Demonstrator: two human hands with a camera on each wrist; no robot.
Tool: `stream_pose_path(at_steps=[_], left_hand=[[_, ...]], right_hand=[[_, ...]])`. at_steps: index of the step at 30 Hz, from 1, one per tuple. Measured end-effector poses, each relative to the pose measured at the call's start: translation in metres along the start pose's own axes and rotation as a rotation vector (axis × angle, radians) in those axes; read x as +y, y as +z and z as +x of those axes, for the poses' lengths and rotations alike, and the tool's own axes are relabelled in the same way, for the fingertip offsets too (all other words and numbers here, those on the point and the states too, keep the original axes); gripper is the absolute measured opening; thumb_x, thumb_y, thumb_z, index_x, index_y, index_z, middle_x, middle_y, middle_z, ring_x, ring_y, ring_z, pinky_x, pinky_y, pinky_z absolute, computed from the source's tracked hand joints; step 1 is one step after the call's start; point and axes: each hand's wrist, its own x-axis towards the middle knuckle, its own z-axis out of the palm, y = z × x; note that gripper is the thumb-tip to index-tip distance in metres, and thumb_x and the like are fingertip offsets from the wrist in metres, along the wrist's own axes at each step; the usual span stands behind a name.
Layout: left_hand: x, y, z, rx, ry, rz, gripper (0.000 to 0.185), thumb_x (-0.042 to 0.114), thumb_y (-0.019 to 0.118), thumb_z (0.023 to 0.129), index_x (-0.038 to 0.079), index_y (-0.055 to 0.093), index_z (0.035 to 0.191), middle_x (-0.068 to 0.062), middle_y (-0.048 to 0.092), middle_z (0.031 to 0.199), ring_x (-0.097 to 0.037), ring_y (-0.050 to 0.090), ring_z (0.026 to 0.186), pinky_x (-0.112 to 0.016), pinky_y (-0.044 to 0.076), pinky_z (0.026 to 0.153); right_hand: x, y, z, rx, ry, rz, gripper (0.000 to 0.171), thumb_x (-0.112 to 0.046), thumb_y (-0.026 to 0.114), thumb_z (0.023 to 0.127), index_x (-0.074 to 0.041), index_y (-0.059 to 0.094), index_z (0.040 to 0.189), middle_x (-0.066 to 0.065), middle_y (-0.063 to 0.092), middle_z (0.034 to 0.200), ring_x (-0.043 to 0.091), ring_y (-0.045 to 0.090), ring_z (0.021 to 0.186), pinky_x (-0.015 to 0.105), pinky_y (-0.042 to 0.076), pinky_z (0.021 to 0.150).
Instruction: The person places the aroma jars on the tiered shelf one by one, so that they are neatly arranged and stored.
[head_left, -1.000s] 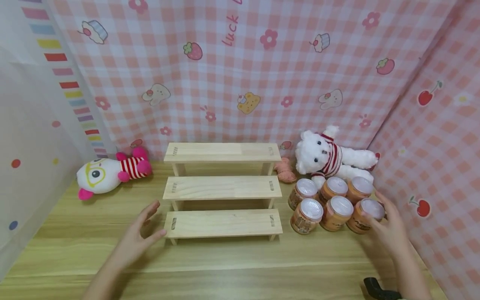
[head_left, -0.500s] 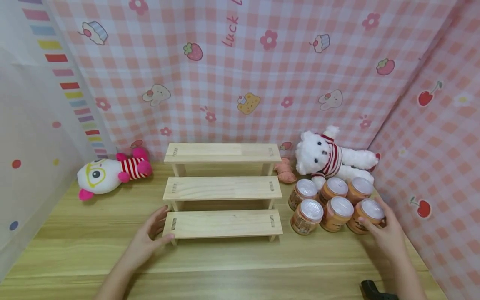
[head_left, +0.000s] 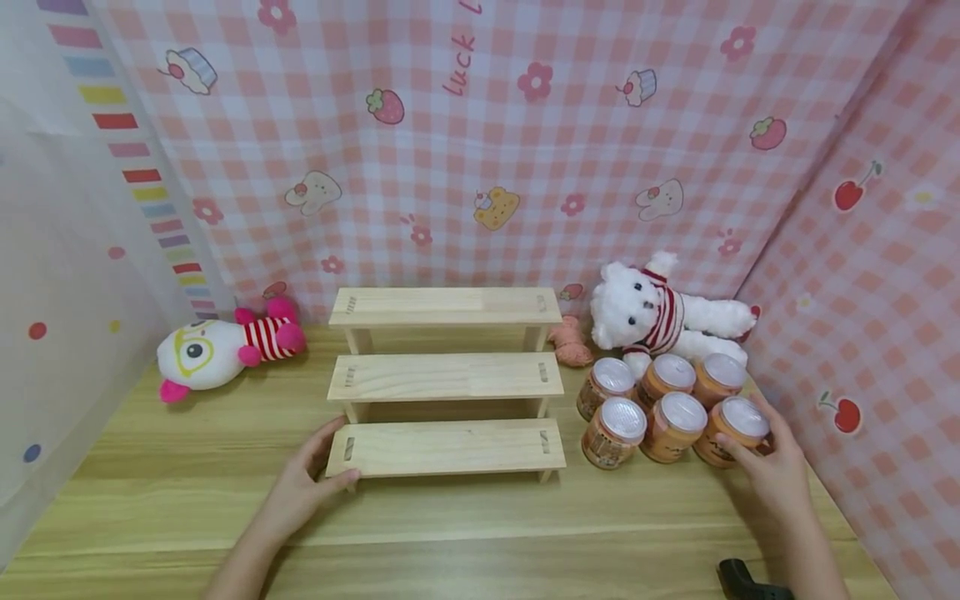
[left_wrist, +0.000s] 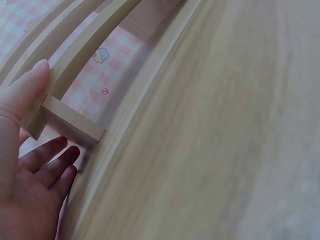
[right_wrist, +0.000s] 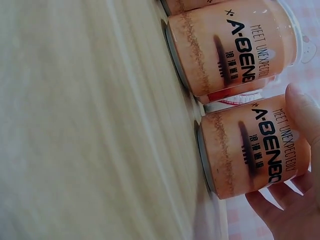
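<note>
Pink checked backdrop (head_left: 480, 125) with "luck" printed up top, then one wooden three-step shelf (head_left: 446, 375), left hand (head_left: 303, 492) gripping its lowest step's left end, thumb on top. Two plush toys flank it. Six orange jars (head_left: 670, 404) right of the shelf, labels reading "A-BENBO" and "MEET UNEXPECTED"; right hand (head_left: 772, 471) curls round the front-right jar (head_left: 731, 432)

Two bare forearms (no sleeves), hands unadorned, ringless.
</note>
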Motion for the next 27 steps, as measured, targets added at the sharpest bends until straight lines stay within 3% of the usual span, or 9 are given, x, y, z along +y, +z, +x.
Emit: stream_pose_path(at_steps=[5, 11, 17, 21, 27], left_hand=[[-0.001, 0.000, 0.000, -0.001, -0.023, -0.002, 0.076, 0.006, 0.078, 0.080, 0.003, 0.037, 0.145, -0.024, 0.049, 0.135, -0.008, 0.049, 0.114, -0.013, 0.039, 0.090], [-0.001, -0.001, 0.000, -0.012, -0.040, -0.010, 0.077, 0.007, 0.077, 0.081, 0.003, 0.036, 0.145, -0.024, 0.045, 0.139, -0.033, 0.044, 0.123, -0.013, 0.038, 0.091], [-0.001, -0.002, 0.001, -0.023, -0.045, -0.023, 0.076, 0.007, 0.076, 0.081, 0.002, 0.035, 0.145, -0.024, 0.044, 0.140, -0.038, 0.041, 0.125, -0.012, 0.037, 0.091], [-0.002, -0.002, 0.000, -0.019, -0.045, -0.021, 0.077, 0.006, 0.077, 0.081, 0.002, 0.035, 0.145, -0.023, 0.045, 0.140, -0.028, 0.045, 0.123, -0.013, 0.037, 0.092], [-0.003, -0.002, 0.001, -0.016, -0.040, -0.010, 0.076, 0.007, 0.077, 0.081, 0.003, 0.036, 0.145, -0.023, 0.046, 0.139, -0.004, 0.046, 0.116, -0.013, 0.037, 0.092]], right_hand=[[-0.002, 0.000, -0.001, 0.007, 0.015, 0.002, 0.074, -0.008, 0.073, 0.085, -0.003, 0.033, 0.147, 0.025, 0.041, 0.134, -0.003, 0.041, 0.097, 0.004, 0.036, 0.074], [-0.007, -0.002, -0.005, 0.030, 0.042, 0.011, 0.074, -0.005, 0.075, 0.083, -0.004, 0.036, 0.146, 0.023, 0.044, 0.130, -0.006, 0.043, 0.095, 0.003, 0.037, 0.074], [-0.018, -0.006, -0.005, 0.071, 0.024, 0.029, 0.070, 0.000, 0.074, 0.082, -0.002, 0.040, 0.144, 0.000, 0.050, 0.121, -0.005, 0.046, 0.094, 0.005, 0.038, 0.075], [-0.026, -0.011, -0.001, 0.080, 0.005, 0.027, 0.071, 0.003, 0.074, 0.080, -0.003, 0.042, 0.143, -0.007, 0.049, 0.120, -0.005, 0.048, 0.090, 0.004, 0.040, 0.072], [-0.040, -0.021, 0.009, 0.054, -0.030, -0.042, 0.072, -0.003, 0.077, 0.080, -0.002, 0.042, 0.143, 0.012, 0.049, 0.125, -0.006, 0.045, 0.089, 0.004, 0.039, 0.069]])
